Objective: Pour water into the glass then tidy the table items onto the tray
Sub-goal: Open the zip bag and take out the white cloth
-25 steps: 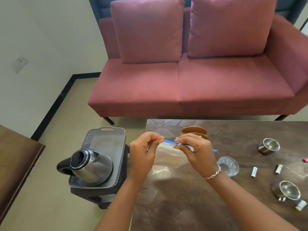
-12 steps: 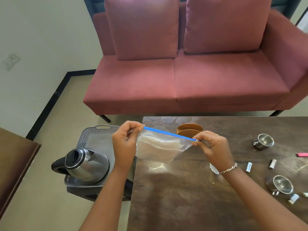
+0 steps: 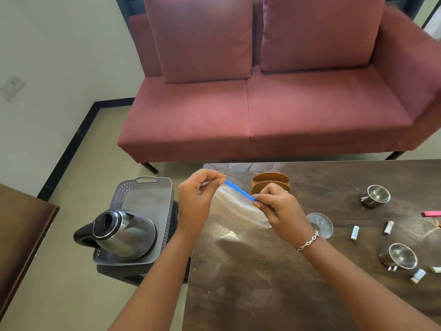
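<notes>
We take the dark wooden table (image 3: 298, 271) as our landmark and go from left to right. Off its left edge, on a low dark stand, we see a grey perforated tray (image 3: 152, 194), and a steel electric kettle (image 3: 124, 232) with a black handle sits on the tray's near half.

Over the table's left edge, our left hand (image 3: 198, 199) pinches one end of the blue zip strip of a clear plastic zip bag (image 3: 236, 209) between thumb and forefinger, the other fingers curled in. Our right hand (image 3: 281, 211), a silver bracelet (image 3: 307, 241) on its wrist, pinches the strip's other end the same way, so the bag hangs between the two hands above the tabletop. We cannot tell whether anything is inside it; the plastic looks only cloudy.

Behind the right hand, near the table's far edge, stands a brown wooden holder (image 3: 270, 183). Just right of the right wrist the clear glass (image 3: 319, 224) stands upright on the table, well apart from the tray.

Further right on the table lie a small battery (image 3: 354, 232) and another battery (image 3: 388, 227), with one steel cup (image 3: 375, 195) towards the far side and a second steel cup (image 3: 399, 256) nearer us. A third battery (image 3: 417, 276) lies by that nearer cup, and a pink object (image 3: 432, 213) lies at the right border of the view.
</notes>
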The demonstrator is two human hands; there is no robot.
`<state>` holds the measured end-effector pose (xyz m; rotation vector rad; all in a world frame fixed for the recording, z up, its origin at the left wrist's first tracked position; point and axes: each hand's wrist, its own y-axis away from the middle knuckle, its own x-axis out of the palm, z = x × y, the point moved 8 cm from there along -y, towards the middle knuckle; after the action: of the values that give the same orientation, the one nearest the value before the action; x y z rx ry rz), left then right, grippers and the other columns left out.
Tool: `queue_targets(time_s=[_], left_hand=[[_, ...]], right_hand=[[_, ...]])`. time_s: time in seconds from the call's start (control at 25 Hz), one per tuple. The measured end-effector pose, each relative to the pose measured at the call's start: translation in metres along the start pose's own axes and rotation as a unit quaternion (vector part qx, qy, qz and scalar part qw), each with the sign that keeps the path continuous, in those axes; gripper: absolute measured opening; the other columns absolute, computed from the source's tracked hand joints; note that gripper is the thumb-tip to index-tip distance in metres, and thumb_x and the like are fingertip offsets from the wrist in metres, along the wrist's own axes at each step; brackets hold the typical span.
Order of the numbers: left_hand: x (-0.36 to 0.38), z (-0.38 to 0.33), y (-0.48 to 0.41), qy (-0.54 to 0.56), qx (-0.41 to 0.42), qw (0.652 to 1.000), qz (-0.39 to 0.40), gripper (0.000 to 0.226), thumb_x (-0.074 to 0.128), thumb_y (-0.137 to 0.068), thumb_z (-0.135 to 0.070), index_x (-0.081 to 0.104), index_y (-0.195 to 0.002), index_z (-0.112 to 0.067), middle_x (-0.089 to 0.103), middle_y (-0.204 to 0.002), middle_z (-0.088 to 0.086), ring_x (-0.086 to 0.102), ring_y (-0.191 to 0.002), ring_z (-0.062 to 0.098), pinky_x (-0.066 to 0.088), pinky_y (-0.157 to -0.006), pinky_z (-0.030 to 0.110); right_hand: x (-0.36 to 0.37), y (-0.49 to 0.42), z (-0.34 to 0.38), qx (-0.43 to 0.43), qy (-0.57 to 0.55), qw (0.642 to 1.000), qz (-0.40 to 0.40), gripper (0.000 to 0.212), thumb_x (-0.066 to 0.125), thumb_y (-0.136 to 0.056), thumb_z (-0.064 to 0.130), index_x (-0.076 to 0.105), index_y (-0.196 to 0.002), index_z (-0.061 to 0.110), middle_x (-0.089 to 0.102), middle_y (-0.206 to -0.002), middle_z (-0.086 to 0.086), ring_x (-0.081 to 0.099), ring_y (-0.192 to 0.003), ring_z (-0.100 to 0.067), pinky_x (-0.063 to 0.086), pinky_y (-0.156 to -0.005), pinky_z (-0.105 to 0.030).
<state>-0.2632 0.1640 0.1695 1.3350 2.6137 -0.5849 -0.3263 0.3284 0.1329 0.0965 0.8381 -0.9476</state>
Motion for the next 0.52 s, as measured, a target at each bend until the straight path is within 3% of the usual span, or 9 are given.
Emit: queue_targets(time_s=[0.08, 0.16, 0.24, 0.32, 0.52], left_hand=[[0.0, 0.002, 0.015, -0.011, -0.052, 0.995, -0.088, 0.02, 0.07, -0.077, -0.006, 0.064, -0.094, -0.015, 0.062, -0.088, -0.006, 0.059, -0.08, 0.005, 0.048, -0.072, 0.014], [0.008, 0.013, 0.039, 0.002, -0.148, 0.978, -0.147, 0.025, 0.073, -0.075, -0.009, 0.058, -0.093, -0.017, 0.057, -0.089, -0.003, 0.055, -0.078, 0.012, 0.048, -0.072, 0.018], [0.034, 0.027, 0.058, 0.102, -0.253, 0.956, -0.109, 0.016, 0.073, -0.076, -0.012, 0.059, -0.083, -0.016, 0.058, -0.081, 0.0, 0.056, -0.076, 0.016, 0.053, -0.072, 0.033], [0.054, 0.033, 0.07, 0.188, -0.323, 0.924, -0.076, 0.008, 0.068, -0.08, -0.01, 0.061, -0.079, -0.012, 0.061, -0.076, 0.003, 0.058, -0.073, 0.014, 0.055, -0.069, 0.031], [0.061, 0.031, 0.068, 0.251, -0.343, 0.901, -0.089, 0.006, 0.062, -0.085, -0.004, 0.062, -0.079, -0.003, 0.064, -0.074, 0.009, 0.063, -0.071, 0.017, 0.057, -0.066, 0.022]], right_hand=[[-0.003, 0.001, 0.0, 0.018, -0.014, 0.999, -0.034, 0.016, 0.063, -0.079, 0.009, 0.073, -0.091, 0.003, 0.059, -0.073, -0.009, 0.055, -0.067, -0.025, 0.049, -0.056, -0.034], [-0.005, 0.001, 0.001, 0.037, -0.019, 0.997, -0.068, 0.014, 0.065, -0.077, 0.006, 0.074, -0.087, 0.003, 0.056, -0.069, -0.006, 0.055, -0.064, -0.023, 0.048, -0.053, -0.033], [-0.006, 0.002, 0.005, 0.048, -0.015, 0.994, -0.096, 0.015, 0.062, -0.077, 0.008, 0.073, -0.085, 0.002, 0.057, -0.068, -0.006, 0.053, -0.061, -0.019, 0.042, -0.05, -0.023], [-0.004, 0.004, 0.01, 0.051, -0.015, 0.993, -0.102, 0.019, 0.058, -0.077, 0.013, 0.073, -0.084, 0.003, 0.058, -0.068, -0.005, 0.051, -0.058, -0.014, 0.035, -0.05, -0.012], [0.004, 0.009, 0.005, 0.095, -0.121, 0.985, -0.077, 0.017, 0.061, -0.079, 0.01, 0.074, -0.09, 0.011, 0.052, -0.069, 0.003, 0.051, -0.06, -0.012, 0.04, -0.054, -0.014]])
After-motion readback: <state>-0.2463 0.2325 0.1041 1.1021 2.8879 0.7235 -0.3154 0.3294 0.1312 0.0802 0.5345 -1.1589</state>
